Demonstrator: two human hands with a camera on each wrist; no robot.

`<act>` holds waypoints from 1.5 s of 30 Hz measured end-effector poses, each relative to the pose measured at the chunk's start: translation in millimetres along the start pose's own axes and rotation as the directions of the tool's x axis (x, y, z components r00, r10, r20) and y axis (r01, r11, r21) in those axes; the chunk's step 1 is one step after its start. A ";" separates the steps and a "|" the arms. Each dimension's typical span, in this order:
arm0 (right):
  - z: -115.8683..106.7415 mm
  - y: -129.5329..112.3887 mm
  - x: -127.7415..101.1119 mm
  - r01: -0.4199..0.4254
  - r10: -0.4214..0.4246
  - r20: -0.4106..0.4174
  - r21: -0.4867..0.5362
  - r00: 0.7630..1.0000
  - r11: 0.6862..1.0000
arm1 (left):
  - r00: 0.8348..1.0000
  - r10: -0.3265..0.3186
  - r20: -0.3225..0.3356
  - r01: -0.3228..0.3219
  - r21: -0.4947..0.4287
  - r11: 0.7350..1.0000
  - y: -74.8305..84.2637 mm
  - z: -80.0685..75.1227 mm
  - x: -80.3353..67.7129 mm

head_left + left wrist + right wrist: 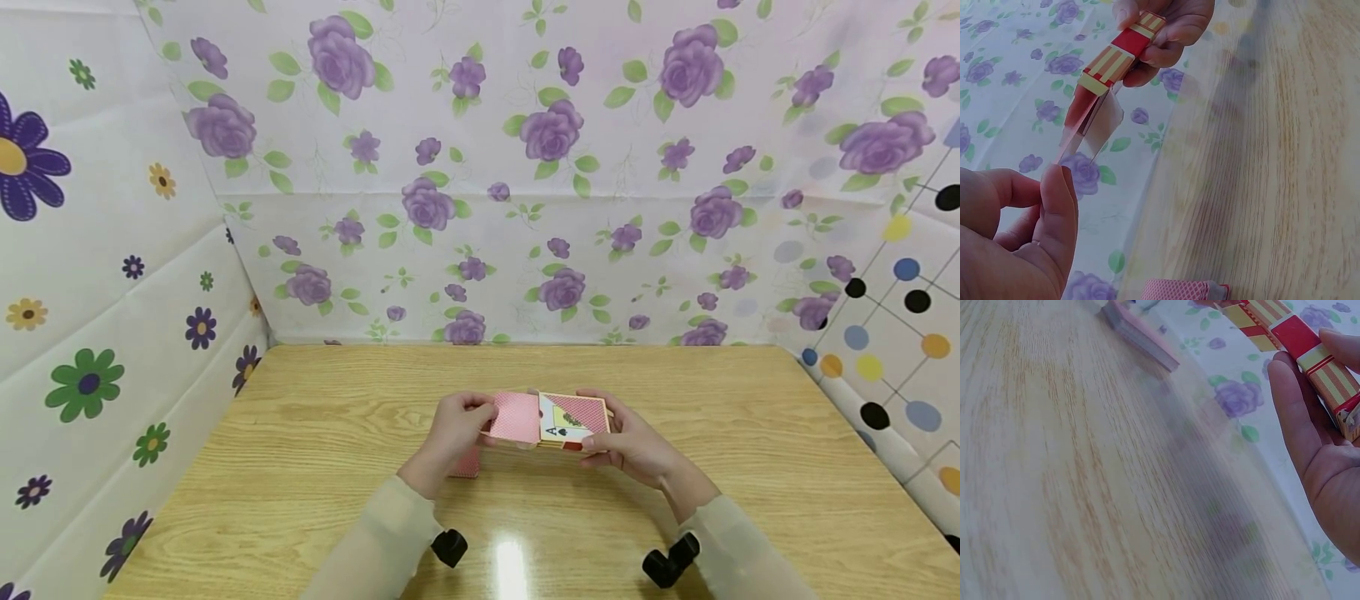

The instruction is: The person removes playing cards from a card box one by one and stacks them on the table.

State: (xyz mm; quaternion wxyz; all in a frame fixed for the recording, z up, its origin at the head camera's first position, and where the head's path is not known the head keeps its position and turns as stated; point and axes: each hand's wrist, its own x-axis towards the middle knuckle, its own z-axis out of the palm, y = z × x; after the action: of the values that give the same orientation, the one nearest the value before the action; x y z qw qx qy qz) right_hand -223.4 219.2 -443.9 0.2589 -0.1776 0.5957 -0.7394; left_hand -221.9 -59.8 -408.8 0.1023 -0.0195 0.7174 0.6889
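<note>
A playing-card box [573, 418] with a red-patterned face and an ace of spades print is held above the table. My right hand [633, 446] grips it by its right end, the thumb on the near edge and fingers on the far side. From the box's left end a pink-patterned flap [516, 417] stretches out, pinched at its outer end between thumb and finger of my left hand [453, 433]. In the left wrist view a pale side flap [1105, 122] stands out at that end. A deck of cards [467, 464] lies on the table, partly behind my left hand.
The wooden table [337, 400] meets a flowered cloth wall [465, 250] at the back. Patterned cloth also stands at the left and right sides. Black wrist mounts [450, 547] sit on both forearms.
</note>
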 end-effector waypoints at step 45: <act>-1.0 1.3 -0.1 -0.007 0.007 -0.020 -0.002 1.000 1.000 | 0.996 0.035 -0.082 -0.012 0.268 0.963 9.1 -45.1 15.1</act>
State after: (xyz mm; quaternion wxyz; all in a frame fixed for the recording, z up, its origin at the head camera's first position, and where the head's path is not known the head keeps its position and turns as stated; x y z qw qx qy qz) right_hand -223.6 219.8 -445.3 0.2553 -0.1683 0.5997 -0.7395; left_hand -243.7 -102.4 -401.1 0.0646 -0.0266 0.8078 0.5854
